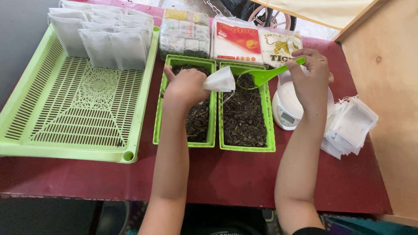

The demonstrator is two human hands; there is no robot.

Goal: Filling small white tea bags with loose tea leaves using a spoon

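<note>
Head view: a small white filter bag (220,80) is pinched in the closed fingers of the left hand (185,87) above two green trays of dried tea leaves (244,114), while a green plastic scoop (266,74) is gripped by the right hand (310,76) beside a white scale (285,111) on the red surface (226,174).

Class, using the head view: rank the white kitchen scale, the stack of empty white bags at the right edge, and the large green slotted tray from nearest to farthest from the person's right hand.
From the right hand:
1. White kitchen scale, directly beneath the hand and wrist.
2. Stack of empty white bags, just right of the forearm at the table's right edge.
3. Large green slotted tray, far left, beyond both small green tubs.
</note>
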